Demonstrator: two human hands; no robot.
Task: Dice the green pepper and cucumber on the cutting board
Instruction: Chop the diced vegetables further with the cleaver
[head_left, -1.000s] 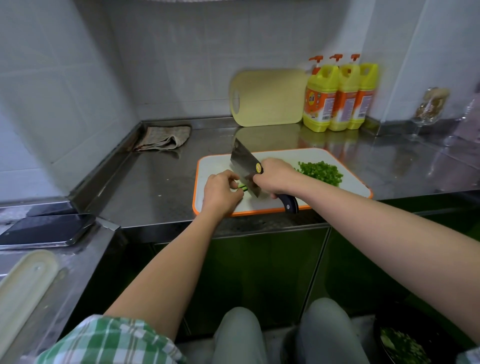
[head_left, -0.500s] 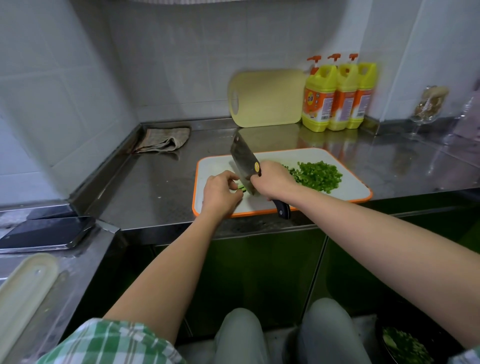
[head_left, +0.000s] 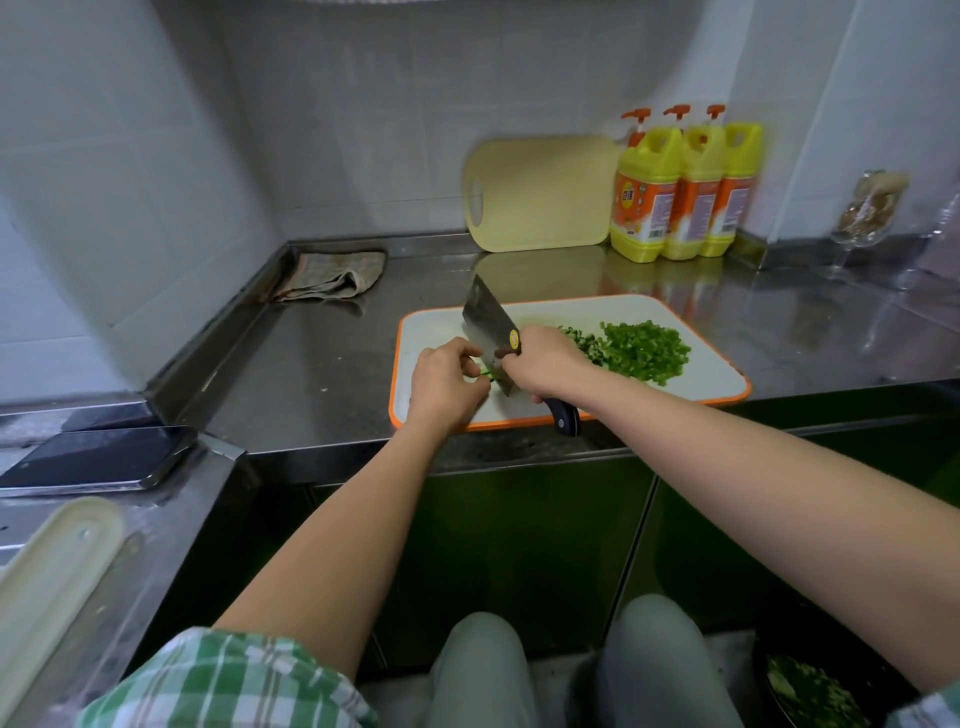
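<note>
The left hand (head_left: 447, 384) hides most of the green strip (head_left: 486, 372) beside the cleaver (head_left: 488, 332); pepper or cucumber cannot be told

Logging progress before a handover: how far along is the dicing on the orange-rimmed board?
Done: a pile of diced green pieces lies on the right of the cutting board. In hand: the right hand grips the cleaver, blade set against a short green piece that the left hand pinches. Left: that stub, whose length under the hand is hidden; no whole vegetable shows on the board.
</note>
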